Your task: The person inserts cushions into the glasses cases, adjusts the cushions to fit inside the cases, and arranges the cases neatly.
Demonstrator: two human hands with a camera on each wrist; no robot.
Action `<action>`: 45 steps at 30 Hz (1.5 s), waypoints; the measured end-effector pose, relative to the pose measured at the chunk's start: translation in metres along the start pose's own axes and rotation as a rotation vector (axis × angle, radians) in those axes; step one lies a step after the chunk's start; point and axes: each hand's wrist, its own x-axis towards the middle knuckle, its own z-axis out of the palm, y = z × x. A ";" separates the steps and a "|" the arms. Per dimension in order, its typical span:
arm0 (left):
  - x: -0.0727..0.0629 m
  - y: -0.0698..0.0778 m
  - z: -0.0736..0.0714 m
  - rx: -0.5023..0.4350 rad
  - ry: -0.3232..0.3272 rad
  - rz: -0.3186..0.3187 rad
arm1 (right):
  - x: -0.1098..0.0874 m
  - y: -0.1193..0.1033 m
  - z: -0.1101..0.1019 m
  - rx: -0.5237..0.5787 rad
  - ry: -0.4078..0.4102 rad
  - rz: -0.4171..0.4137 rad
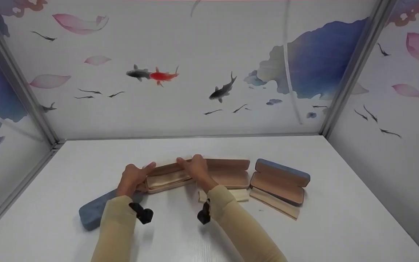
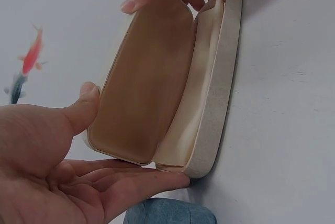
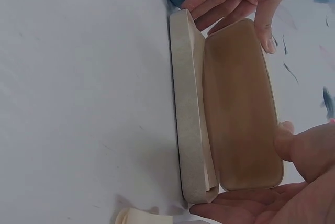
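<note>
An open glasses case [image 1: 164, 168], pale grey-beige outside and tan inside, stands on the table between both hands. Inside its base lies a folded cream cloth [image 2: 201, 88]. My left hand [image 1: 132, 177] holds the left end, thumb on the lid's edge and fingers spread along the end of the case. At the other end my right hand [image 1: 196, 169] grips likewise, its thumb on the lid's rim and its fingers beneath and beside the hinge end. In the right wrist view the lid [image 3: 241, 109] stands raised from the base.
A closed blue glasses case [image 1: 95, 211] lies left, partly behind the left forearm. To the right are an open tan-lined case [image 1: 227, 178] with a cream cloth [image 1: 240, 195] before it, and an open blue case [image 1: 282, 178] with another cloth [image 1: 278, 205]. Printed panels [image 1: 195, 116] wall the table.
</note>
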 end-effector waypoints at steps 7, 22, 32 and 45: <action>-0.001 -0.002 -0.002 0.047 0.003 0.013 | -0.001 0.004 0.002 -0.007 0.012 -0.011; -0.003 -0.008 0.001 -0.043 -0.003 0.106 | -0.003 0.008 0.001 -0.011 -0.006 -0.017; -0.002 -0.014 0.007 0.015 0.033 0.154 | -0.002 0.013 0.000 0.006 0.008 0.010; -0.004 -0.012 0.010 0.055 0.035 0.168 | 0.000 0.015 -0.004 0.019 -0.030 0.035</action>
